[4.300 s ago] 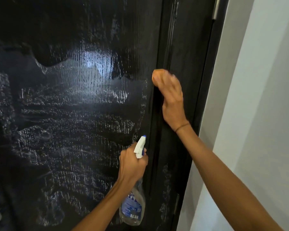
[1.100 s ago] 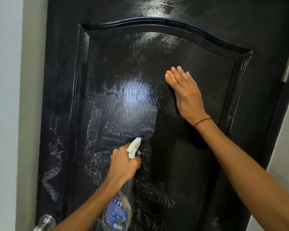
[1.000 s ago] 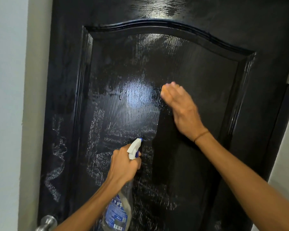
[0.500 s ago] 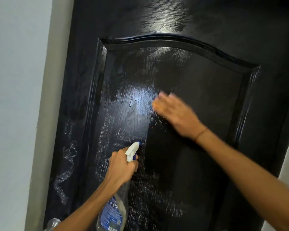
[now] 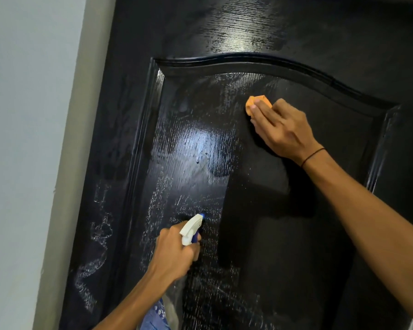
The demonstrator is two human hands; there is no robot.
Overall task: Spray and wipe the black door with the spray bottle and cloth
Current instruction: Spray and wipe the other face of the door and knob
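Head: spray bottle [image 5: 163, 313] label unreadable

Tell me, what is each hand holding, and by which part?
The left hand grips the spray bottle around its neck, below the white trigger head. The right hand presses the orange cloth flat against the black door under straight fingers.

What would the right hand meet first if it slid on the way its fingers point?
Probably the wet, streaky patch of the door up-left of the orange cloth under the right hand; further on, the panel's raised moulding.
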